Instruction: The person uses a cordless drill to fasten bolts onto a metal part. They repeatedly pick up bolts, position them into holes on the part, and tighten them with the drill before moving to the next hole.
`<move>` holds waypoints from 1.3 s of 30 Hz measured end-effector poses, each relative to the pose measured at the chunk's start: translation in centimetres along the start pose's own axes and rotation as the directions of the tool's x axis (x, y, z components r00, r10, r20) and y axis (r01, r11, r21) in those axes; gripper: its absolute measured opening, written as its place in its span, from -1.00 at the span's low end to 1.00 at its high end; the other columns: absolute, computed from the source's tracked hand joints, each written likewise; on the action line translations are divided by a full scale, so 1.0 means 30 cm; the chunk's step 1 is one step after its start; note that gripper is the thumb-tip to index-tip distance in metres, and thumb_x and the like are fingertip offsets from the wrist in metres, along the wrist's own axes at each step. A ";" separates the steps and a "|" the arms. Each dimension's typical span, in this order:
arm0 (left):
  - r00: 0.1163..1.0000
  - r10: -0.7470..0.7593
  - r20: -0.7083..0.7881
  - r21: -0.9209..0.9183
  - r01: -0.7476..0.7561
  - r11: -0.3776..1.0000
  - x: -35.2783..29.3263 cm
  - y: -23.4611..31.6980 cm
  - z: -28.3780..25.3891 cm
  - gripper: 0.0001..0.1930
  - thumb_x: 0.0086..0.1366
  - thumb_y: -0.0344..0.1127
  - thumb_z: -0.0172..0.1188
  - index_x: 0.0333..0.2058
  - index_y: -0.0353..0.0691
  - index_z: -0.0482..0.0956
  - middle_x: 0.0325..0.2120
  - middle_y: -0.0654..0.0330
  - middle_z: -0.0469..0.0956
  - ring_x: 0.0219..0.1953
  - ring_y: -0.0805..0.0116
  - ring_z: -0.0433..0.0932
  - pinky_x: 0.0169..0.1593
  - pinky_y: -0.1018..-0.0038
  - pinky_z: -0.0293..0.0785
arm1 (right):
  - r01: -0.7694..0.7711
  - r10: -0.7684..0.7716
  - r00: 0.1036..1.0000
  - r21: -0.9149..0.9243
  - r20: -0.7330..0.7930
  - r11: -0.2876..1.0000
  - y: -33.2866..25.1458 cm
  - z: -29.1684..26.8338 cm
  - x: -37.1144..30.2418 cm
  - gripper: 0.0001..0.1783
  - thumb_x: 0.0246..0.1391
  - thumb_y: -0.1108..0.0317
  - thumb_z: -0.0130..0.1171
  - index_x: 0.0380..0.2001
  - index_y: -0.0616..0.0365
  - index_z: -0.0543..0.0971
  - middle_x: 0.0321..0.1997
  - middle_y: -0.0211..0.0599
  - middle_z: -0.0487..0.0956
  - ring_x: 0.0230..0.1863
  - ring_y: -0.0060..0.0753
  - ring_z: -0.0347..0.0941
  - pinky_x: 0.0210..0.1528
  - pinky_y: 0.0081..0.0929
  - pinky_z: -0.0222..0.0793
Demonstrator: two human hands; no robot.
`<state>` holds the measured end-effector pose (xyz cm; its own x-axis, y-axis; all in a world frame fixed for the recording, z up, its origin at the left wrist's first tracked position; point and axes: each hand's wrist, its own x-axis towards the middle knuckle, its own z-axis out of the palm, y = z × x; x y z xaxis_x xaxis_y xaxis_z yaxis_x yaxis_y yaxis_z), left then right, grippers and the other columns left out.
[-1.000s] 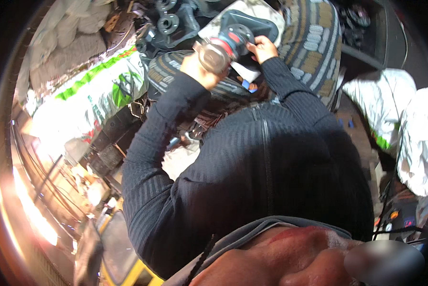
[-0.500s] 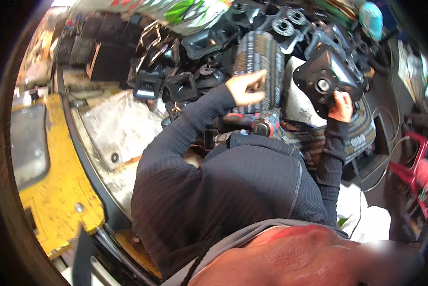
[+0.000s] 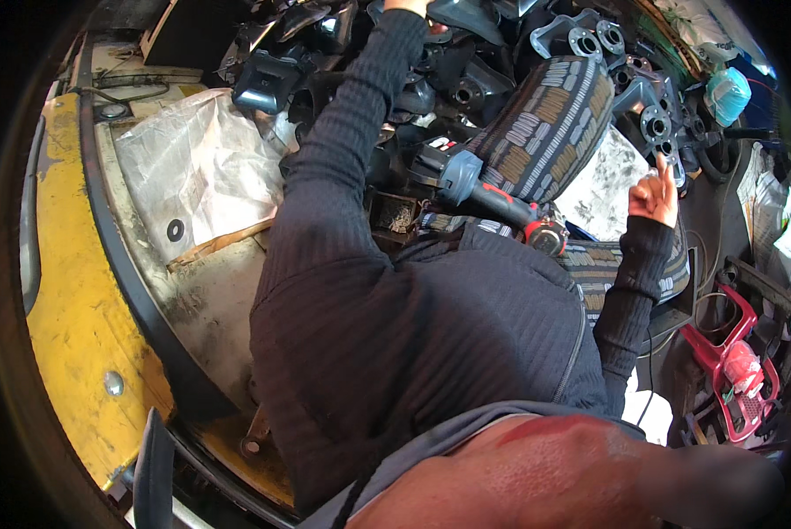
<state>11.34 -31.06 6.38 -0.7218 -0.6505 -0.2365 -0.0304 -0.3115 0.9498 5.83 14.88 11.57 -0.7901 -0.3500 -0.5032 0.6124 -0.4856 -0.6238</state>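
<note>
My left hand (image 3: 408, 5) reaches far forward and is cut off by the top edge. Its fingers are hidden, beside a heap of black bracket-like parts (image 3: 466, 88). On the right, my right hand (image 3: 654, 196) is raised above my right leg, empty, index finger stretched out and the others loosely bent. Just beyond its fingertip are parts with round holed flanges (image 3: 656, 125). A red and black cordless power tool (image 3: 501, 204) lies across my lap. Between my legs in patterned trousers (image 3: 545, 132) shows a smudged white sheet (image 3: 605, 187).
Left of me, a whitish plastic sheet (image 3: 206, 167) bears a black ring (image 3: 175, 231), near a yellow panel (image 3: 87, 353). A small box of metal bits (image 3: 394, 212) is by the tool. To the right lie a red plastic frame (image 3: 731, 366) and a turquoise bundle (image 3: 728, 95).
The black flanged part has left my right hand, which is now empty. My left arm has stretched forward toward the heap. My view has shifted, and the power tool sits turned differently.
</note>
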 end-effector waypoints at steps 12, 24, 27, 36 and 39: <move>0.691 -0.694 0.199 0.859 0.218 0.464 0.202 -0.301 -0.190 -0.56 0.23 0.03 -0.07 -0.14 -0.23 0.45 -0.32 0.15 0.50 -0.38 0.29 0.49 -0.36 0.43 0.45 | -0.056 0.084 0.992 0.276 -0.093 0.960 0.053 -0.364 -0.065 -0.69 0.05 0.30 0.11 -0.14 0.17 0.48 -0.80 -0.67 0.12 -0.78 -0.75 -0.07 -0.61 -0.71 0.06; 0.998 -0.021 0.066 0.986 -0.068 -0.152 -0.586 -1.237 -0.144 -0.52 0.12 -0.10 -0.02 0.07 0.11 0.26 -0.11 0.11 0.27 -0.21 0.10 0.44 -0.34 0.11 0.41 | 0.031 -0.007 0.964 0.086 -0.267 0.996 0.003 -0.391 -0.056 -0.65 0.07 0.31 0.08 -0.10 0.26 0.43 -0.67 -0.60 0.22 -0.70 -0.71 0.07 -0.51 -0.68 0.20; 0.985 -0.126 0.114 0.990 -0.123 -0.068 -0.494 -1.202 -0.195 -0.79 0.11 -0.12 0.00 -0.29 -0.01 0.43 -0.29 0.18 0.30 -0.34 0.11 0.48 -0.44 0.11 0.48 | 0.014 0.006 0.971 0.084 -0.238 0.996 0.006 -0.398 -0.073 -0.66 0.07 0.32 0.08 -0.09 0.22 0.42 -0.64 -0.60 0.22 -0.65 -0.71 0.09 -0.50 -0.68 0.19; 0.979 -0.125 0.160 0.987 -0.163 -0.008 -0.505 -1.251 -0.315 -0.82 0.07 -0.10 0.03 -0.31 0.17 0.45 -0.04 0.21 0.15 -0.16 0.13 0.39 -0.30 0.18 0.48 | 0.054 0.016 0.945 0.203 -0.326 0.978 0.056 -0.401 -0.131 -0.69 0.08 0.36 0.05 -0.09 0.20 0.44 -0.71 -0.63 0.12 -0.67 -0.70 0.04 -0.54 -0.68 0.12; 0.983 -0.138 0.118 0.981 -0.137 -0.134 -0.498 -1.265 -0.335 -0.65 0.02 -0.06 0.08 -0.18 0.05 0.44 -0.05 0.21 0.26 -0.16 0.09 0.42 -0.23 0.13 0.44 | 0.047 0.026 0.944 0.211 -0.329 0.976 0.048 -0.425 -0.144 -0.70 0.09 0.36 0.04 -0.10 0.20 0.44 -0.73 -0.64 0.12 -0.67 -0.70 0.04 -0.55 -0.67 0.11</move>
<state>30.22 -16.48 -28.18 -0.7873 -0.5145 -0.3397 -0.5757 0.8107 0.1063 10.44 25.90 5.23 -0.7215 -0.0792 -0.6879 0.5554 -0.6593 -0.5067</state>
